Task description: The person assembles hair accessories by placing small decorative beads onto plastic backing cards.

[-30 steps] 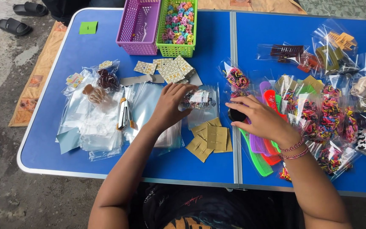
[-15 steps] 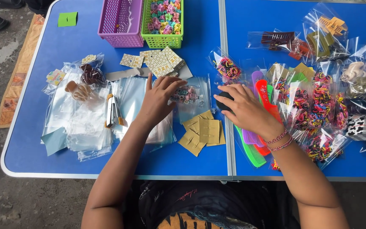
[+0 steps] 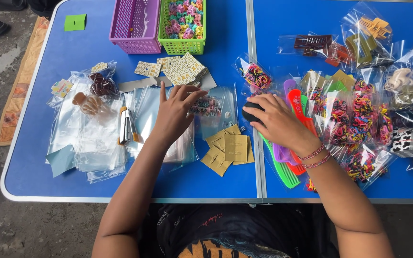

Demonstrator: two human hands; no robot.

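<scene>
The left hand [image 3: 175, 112] is lying flat with its fingers spread, and the fingertips are pressing on a small clear bag [image 3: 207, 106] full of tiny colourful bits. The small clear bag is shiny and crinkly, and it is lying flat with its long side running left to right, just past the fingertips, toward the right hand [image 3: 276, 122]. The right hand is curling over a round black thing [image 3: 251, 111], and its fingers are wrapping the top of it, so only the near left edge is peeking out. I cannot tell what the round black thing is, or which way it is pointing. Under the left hand a pile of empty clear bags [image 3: 92, 143] is spreading out, thin and see-through. Just below the gap between the two hands, flat tan cards [image 3: 230, 147] are lying in a loose heap, square and papery. Under the right wrist, long plastic combs [image 3: 283, 162] in green, purple and red are pointing toward the person. All of it is sitting on a smooth blue table [image 3: 34, 172].
</scene>
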